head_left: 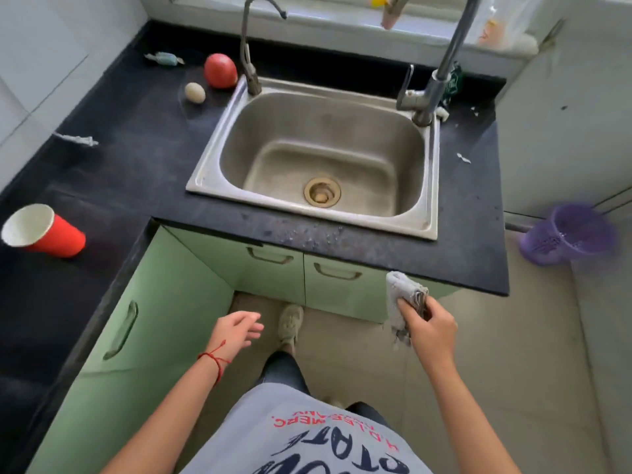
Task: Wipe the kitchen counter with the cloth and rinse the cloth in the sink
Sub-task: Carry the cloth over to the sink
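Observation:
My right hand [427, 323] grips a crumpled whitish-grey cloth [398, 295], held in the air just below and in front of the dark counter's front edge [444, 261]. The steel sink [208, 165] is set into the counter ahead, its basin dry with a brass drain [322, 192]. Two taps rise behind it: a thin curved one [248, 63] at the back left and a larger one [441, 73] at the back right. My left hand [237, 328] hangs open and holds nothing, in front of the green cabinets. Crumbs and droplets speckle the counter in front of the sink.
On the left counter lie a tipped red paper cup [44, 230], an egg [195, 93], a red tomato [220, 70], a wrapped candy [166, 58] and a paper scrap [77, 139]. A purple basket [567, 234] stands on the floor at right. Green cabinet doors [273, 268] are below.

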`<move>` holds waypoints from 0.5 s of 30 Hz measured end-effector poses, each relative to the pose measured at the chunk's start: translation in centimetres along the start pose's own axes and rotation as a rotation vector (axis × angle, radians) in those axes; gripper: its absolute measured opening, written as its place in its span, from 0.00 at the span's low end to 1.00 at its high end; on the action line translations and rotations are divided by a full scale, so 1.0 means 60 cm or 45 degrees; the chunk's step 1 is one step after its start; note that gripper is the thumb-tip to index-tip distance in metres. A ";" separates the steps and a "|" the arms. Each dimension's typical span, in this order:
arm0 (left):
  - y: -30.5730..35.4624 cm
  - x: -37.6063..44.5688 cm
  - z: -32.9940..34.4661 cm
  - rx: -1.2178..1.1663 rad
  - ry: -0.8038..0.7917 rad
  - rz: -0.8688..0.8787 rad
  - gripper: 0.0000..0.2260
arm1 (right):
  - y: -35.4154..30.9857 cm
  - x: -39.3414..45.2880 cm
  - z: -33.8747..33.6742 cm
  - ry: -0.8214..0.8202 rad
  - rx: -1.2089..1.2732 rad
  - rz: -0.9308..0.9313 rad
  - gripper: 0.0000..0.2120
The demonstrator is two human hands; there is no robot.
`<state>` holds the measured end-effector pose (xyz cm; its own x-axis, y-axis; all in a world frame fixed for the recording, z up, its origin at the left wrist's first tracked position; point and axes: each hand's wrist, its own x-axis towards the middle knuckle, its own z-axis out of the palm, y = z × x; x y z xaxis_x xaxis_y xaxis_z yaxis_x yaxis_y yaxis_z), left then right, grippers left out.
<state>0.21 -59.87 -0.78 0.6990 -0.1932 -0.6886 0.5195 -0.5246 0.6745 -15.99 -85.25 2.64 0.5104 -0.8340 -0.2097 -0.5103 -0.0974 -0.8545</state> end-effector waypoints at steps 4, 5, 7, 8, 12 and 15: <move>0.133 0.079 -0.015 0.010 -0.106 0.195 0.09 | -0.076 0.075 0.040 0.116 0.125 0.017 0.04; 0.165 0.095 -0.020 0.024 -0.146 0.241 0.09 | -0.094 0.091 0.050 0.140 0.128 0.015 0.04; 0.225 0.128 -0.025 0.041 -0.211 0.311 0.10 | -0.128 0.122 0.069 0.177 0.129 0.006 0.04; 0.253 0.146 -0.025 0.041 -0.234 0.333 0.11 | -0.141 0.138 0.077 0.187 0.130 0.012 0.04; 0.355 0.204 -0.011 0.055 -0.289 0.397 0.10 | -0.175 0.195 0.096 0.200 0.130 0.062 0.05; 0.423 0.243 0.021 0.124 -0.300 0.490 0.09 | -0.188 0.234 0.100 0.207 0.131 0.085 0.04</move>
<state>22.97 -77.04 5.96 0.6950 -0.5668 -0.4423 0.1874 -0.4511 0.8726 1.13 -92.60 6.48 0.3550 -0.9143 -0.1951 -0.4614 0.0101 -0.8871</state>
